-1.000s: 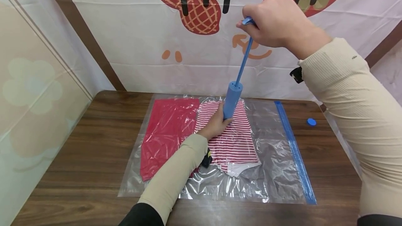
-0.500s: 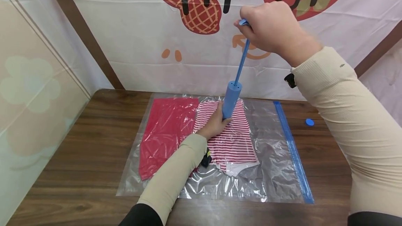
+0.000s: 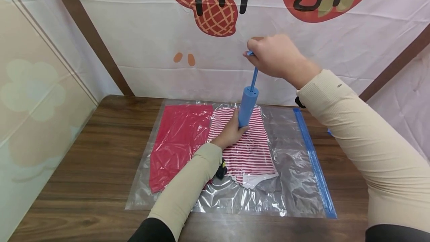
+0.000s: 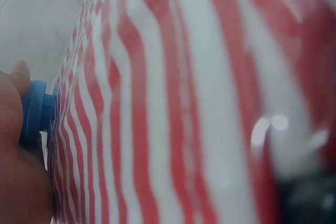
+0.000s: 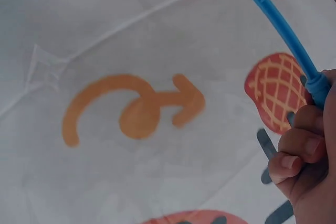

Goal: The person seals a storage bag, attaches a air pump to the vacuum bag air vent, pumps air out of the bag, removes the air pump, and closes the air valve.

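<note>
A blue hand pump [image 3: 248,104] stands tilted on a clear plastic storage bag [image 3: 292,182]. My left hand [image 3: 231,133] grips the lower end of its barrel; in the left wrist view the pump's blue end [image 4: 34,109] meets the bag over striped fabric. My right hand [image 3: 276,56] holds the handle above, its fingers curled round it, with part of the rod [image 3: 254,79] out of the barrel. In the right wrist view the blue rod [image 5: 286,32] runs up from that fist. Inside the bag lie a folded red cloth [image 3: 181,141] and a red-and-white striped garment [image 3: 253,160].
A blue zip strip [image 3: 314,163] edges the bag's right side. Behind the right sleeve a small blue cap [image 3: 329,132] is mostly hidden on the wooden table [image 3: 84,160]. A printed white curtain [image 3: 144,40] hangs right behind the table.
My right hand has come down and a little left, pushing the rod further into the barrel. The right sleeve now covers most of the blue cap. My left hand stays in place.
</note>
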`<state>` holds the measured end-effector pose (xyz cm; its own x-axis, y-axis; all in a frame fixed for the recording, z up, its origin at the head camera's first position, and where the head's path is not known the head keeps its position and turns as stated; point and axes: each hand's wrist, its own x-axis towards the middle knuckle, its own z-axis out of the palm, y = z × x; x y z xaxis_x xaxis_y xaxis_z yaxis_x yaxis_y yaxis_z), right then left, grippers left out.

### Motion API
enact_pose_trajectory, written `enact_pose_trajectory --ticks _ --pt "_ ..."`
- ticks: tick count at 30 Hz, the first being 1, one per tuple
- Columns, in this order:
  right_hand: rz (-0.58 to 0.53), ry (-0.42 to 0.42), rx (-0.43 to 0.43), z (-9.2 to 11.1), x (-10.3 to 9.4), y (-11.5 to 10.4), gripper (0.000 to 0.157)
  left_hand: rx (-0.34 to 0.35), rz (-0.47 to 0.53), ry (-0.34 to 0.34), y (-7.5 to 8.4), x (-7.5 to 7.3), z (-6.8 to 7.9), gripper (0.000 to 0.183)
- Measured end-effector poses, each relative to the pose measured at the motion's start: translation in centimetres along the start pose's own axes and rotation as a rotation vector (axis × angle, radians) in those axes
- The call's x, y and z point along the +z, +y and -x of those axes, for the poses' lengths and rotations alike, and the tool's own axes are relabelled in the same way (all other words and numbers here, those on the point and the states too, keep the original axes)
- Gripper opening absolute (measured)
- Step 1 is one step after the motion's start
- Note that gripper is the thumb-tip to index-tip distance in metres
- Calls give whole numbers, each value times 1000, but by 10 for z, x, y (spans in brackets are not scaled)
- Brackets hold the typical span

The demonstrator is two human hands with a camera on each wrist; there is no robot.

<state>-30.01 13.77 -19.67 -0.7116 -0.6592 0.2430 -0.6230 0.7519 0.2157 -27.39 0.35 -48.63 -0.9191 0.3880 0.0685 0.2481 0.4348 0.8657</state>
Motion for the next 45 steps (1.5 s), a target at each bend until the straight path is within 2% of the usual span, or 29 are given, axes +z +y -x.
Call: enact_pose_trajectory --ticks 5,12,26,35,41,45 --pt "11 -36 -9 2 17 -3 27 -7 3 -2 2 -1 1 70" --pt "-75 -95 -5 12 41 -8 26 7 12 9 0 0 -1 71" --pt "-106 -75 -23 21 72 -13 26 38 -1 23 -2 0 -3 67" --pt "-103 20 -35 25 83 -16 25 33 1 22 -2 0 -3 70" --pt "-147 81 -67 27 88 -15 27 44 5 21 -2 1 -1 69" --pt "-161 89 -89 27 89 -12 28 52 -3 19 -2 0 -1 68"
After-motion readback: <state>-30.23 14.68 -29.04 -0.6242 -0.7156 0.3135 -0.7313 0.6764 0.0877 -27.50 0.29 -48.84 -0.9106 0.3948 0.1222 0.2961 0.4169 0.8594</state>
